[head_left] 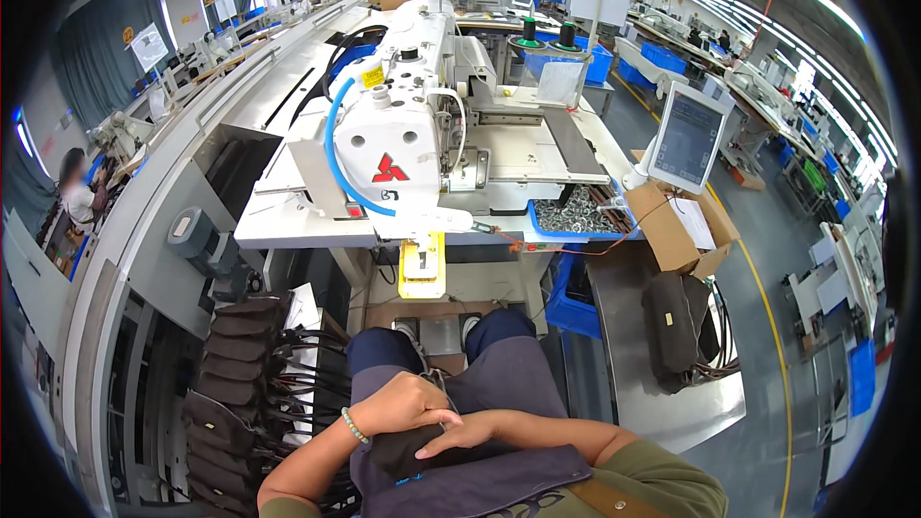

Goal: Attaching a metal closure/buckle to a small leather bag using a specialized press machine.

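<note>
Both my hands are together over my lap, close in front of my body. My left hand (408, 405), with a beaded bracelet at its wrist, is closed in a fist; what its fingers hold is hidden. Just below and right of it, my right hand (462, 434) grips a dark brown fabric piece (398, 453), its thumb lying on top. The fabric rests on my dark apron (480, 486), and my hands hide part of it. A thin cord or metal bit shows beside the left knuckles, too small to name.
A white industrial sewing machine (389, 139) stands ahead, a yellow plate (422, 273) below its front. Dark fabric pouches (240, 355) with straps are stacked at left. At right are a blue tray (547, 230) of metal rings, a cardboard box (662, 225), a screen (687, 139) and a dark bundle (672, 331).
</note>
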### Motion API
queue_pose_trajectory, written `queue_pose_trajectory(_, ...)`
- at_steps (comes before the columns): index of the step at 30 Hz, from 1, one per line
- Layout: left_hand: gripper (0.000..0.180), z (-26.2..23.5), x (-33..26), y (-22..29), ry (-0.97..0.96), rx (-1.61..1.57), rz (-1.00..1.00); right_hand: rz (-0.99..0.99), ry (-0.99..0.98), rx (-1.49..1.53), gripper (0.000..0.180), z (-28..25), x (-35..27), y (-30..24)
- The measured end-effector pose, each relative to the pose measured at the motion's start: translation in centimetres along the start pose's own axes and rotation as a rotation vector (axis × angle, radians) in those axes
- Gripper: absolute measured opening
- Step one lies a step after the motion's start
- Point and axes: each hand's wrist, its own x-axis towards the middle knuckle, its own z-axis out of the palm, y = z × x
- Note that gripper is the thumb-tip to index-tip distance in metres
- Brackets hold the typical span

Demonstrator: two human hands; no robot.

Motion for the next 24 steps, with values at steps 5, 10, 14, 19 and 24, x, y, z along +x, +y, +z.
queue_pose_trajectory(5, 0.045, 0.1, 0.0, 0.2, -0.012, -0.136, -0.073, 0.369, -0.27, -0.099, 0.048, -1.6, -0.6, -1.0)
queue_pose_trajectory(10, 0.039, -0.5, 0.0, 0.6, 0.053, -0.007, -0.091, 0.241, -0.158, -0.135, 0.054, -2.1, -1.7, -2.8)
queue_pose_trajectory(14, 0.033, -2.2, -0.8, 0.1, 0.358, -0.091, -0.407, -0.267, 0.087, -0.495, 0.037, -6.3, -2.3, -5.2)
queue_pose_trajectory(19, 0.031, -1.0, -1.5, -2.5, -0.216, -0.816, -0.246, -0.413, 0.023, -0.364, 0.021, -10.4, -3.5, -7.9)
queue_pose_trajectory(24, 0.043, 10.5, -2.1, -7.3, -0.369, -1.336, 0.024, -0.491, -0.187, -0.226, 0.028, -8.0, -1.0, -9.1)
